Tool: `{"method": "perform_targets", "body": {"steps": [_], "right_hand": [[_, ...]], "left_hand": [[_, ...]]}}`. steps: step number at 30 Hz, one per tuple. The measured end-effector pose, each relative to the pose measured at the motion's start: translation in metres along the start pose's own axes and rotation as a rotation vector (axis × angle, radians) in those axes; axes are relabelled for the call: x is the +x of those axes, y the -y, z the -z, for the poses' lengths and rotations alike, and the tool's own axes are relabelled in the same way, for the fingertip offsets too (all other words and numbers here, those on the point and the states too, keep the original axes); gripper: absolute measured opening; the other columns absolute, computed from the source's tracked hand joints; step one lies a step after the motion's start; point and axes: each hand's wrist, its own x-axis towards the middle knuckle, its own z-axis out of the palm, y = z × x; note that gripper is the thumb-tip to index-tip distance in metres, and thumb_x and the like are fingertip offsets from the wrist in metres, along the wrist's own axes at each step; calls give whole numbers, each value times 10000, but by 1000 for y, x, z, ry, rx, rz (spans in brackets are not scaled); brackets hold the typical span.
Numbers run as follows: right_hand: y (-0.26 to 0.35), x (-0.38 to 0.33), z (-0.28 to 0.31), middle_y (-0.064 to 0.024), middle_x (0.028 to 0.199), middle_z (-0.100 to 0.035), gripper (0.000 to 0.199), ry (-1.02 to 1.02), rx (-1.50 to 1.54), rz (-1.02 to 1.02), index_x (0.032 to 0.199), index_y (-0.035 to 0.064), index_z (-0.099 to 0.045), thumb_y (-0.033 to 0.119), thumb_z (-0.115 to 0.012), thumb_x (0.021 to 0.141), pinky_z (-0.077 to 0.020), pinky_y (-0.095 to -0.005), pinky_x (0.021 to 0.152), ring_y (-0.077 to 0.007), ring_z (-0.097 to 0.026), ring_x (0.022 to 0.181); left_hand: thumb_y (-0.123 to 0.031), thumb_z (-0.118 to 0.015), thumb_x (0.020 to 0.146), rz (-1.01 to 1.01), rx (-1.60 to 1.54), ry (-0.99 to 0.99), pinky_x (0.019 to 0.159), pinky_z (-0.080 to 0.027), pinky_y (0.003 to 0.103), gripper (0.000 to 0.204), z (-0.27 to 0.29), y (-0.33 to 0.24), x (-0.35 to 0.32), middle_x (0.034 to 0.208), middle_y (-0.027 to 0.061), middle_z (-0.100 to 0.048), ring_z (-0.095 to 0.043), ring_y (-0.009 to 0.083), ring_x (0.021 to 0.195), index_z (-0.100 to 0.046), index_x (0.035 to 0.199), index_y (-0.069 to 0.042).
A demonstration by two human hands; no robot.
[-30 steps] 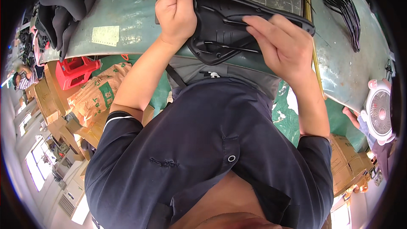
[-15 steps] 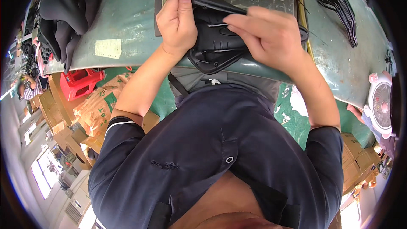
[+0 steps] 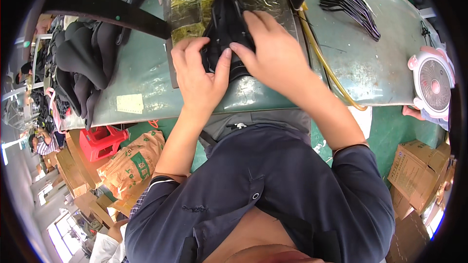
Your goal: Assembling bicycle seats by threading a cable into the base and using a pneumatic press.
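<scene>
A black bicycle saddle (image 3: 227,24) lies underside up on a tape-covered board (image 3: 187,0), its narrow nose pointing away from me. My left hand (image 3: 202,78) grips the left side of its wide end, fingers bent over the edge and thumb on the underside. My right hand (image 3: 277,54) holds the right side, with the fingers along the edge and the thumb pressed near the middle. Both thumbs sit close together on the saddle. My hands hide parts of its two sides.
Dark machine bars (image 3: 107,12) stand around the board, and a yellow hose (image 3: 325,61) runs along its right. Black saddle pads (image 3: 87,53) pile up at left. A bundle of black metal rods (image 3: 353,9) and a pink-white fan (image 3: 433,85) are at right. A red stool (image 3: 101,142) stands below left.
The saddle has turned from lying crosswise near the table edge to nose away, and now rests on the board. Both hands have moved to its wide end. My view has shifted.
</scene>
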Motion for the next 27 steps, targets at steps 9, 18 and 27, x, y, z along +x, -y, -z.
{"method": "perform_targets", "body": {"steps": [9,18,27], "right_hand": [[-13,42,-54,-90,1152,-772,437,-289,-60,-39,1316,105,-718,190,-783,892,-633,-406,738,-320,-779,918],[-20,42,-60,-233,1306,-719,647,-348,39,-24,1404,-18,-618,411,-796,954,-640,-459,843,-414,-747,1085],[-8,41,-6,-267,1496,-651,561,100,403,-443,1520,-30,-593,325,-655,1089,-501,-410,1145,-346,-661,1356]], "left_hand": [[-122,-820,940,-313,-14,-187,685,-565,390,247,-43,48,65,1116,155,-771,-730,322,825,-682,790,18],[-170,-848,926,-143,-134,-176,930,-590,412,254,-46,46,60,1332,208,-700,-727,378,1095,-698,1083,-38],[-235,-840,826,143,-75,46,991,-580,450,468,-22,32,57,1243,187,-727,-714,392,1158,-691,1230,-51]]}}
